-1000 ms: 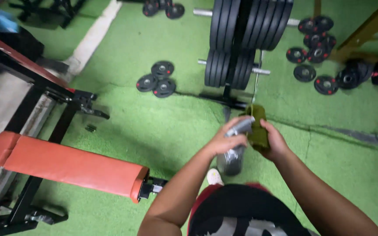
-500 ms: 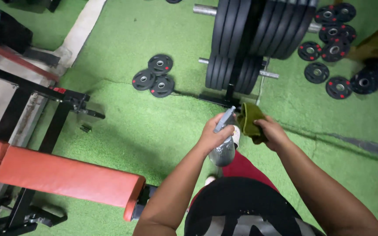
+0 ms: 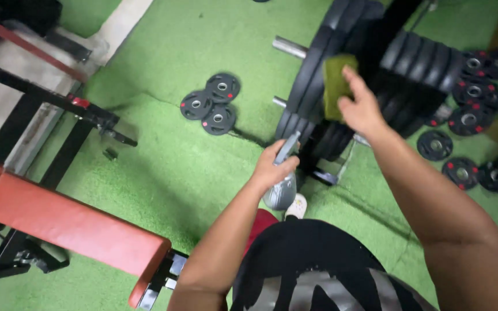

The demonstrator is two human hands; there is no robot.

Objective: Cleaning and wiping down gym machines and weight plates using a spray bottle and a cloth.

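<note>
An olive-green cloth (image 3: 335, 83) is bunched in the right hand (image 3: 362, 109), whose fingers are closed around its lower part, and it is pressed up against the big black weight plates (image 3: 318, 75) standing on edge in a rack. A steel peg (image 3: 289, 47) sticks out to the left of those plates. Lower and nearer the body, the left hand (image 3: 272, 170) is wrapped tight around the neck of a grey spray bottle (image 3: 282, 187), the nozzle pointing up toward the rack and the bottle's body hanging below the fist. The bottle is held in the air above the green turf floor (image 3: 168, 167). Three small black plates (image 3: 210, 105) lie together on the turf off to the left. More small plates with red dots (image 3: 471, 118) are scattered to the right. At the far left stands a red padded bench (image 3: 70, 227) on a black frame.
</note>
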